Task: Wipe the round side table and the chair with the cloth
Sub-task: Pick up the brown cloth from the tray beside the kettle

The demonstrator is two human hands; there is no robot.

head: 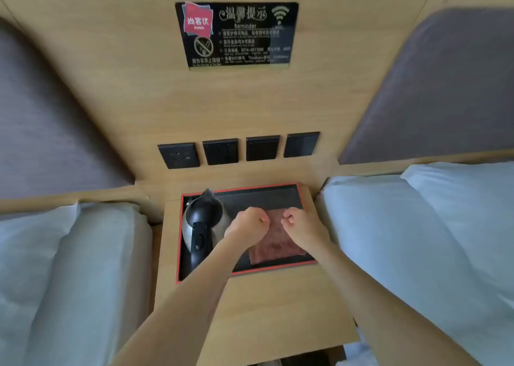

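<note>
left hand (248, 224) fingers curled, on brown cloth (275, 244) | right hand (299, 224) fingers curled, on same cloth | cloth lies flat in black red-edged tray (289, 196) on wooden nightstand (278, 310) | electric kettle (204, 221) in tray's left part | 4 black wall plates (239, 150) above | 2 beds flank nightstand

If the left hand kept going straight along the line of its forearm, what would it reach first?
Probably the far wall of the red-rimmed tray, just past the brown cloth that the left hand is over. The kettle sits to its left, seemingly off that line; depth is unclear.
</note>
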